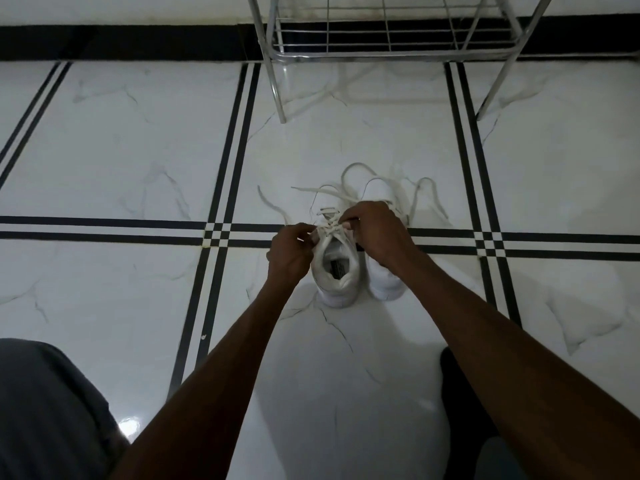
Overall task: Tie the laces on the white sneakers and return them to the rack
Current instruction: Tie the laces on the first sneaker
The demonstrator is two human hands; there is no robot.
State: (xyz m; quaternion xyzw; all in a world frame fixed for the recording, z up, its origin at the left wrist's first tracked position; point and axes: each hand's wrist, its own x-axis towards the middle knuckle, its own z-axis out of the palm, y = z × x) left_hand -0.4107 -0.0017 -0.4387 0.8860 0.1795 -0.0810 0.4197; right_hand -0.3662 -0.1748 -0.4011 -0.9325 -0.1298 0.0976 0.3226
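Two white sneakers stand side by side on the floor, toes pointing away from me. The left sneaker shows its open collar and insole label. My left hand pinches its lace at the left of the tongue. My right hand pinches the lace on the other side and covers much of the right sneaker. Loose lace ends curl over the floor beyond both toes. The metal wire rack stands against the wall further ahead, and its lowest shelf is bare.
White marble-patterned floor tiles with black double stripes run all around. A black skirting band lines the wall. My knee in grey cloth is at the lower left, and a dark shape lies under my right forearm.
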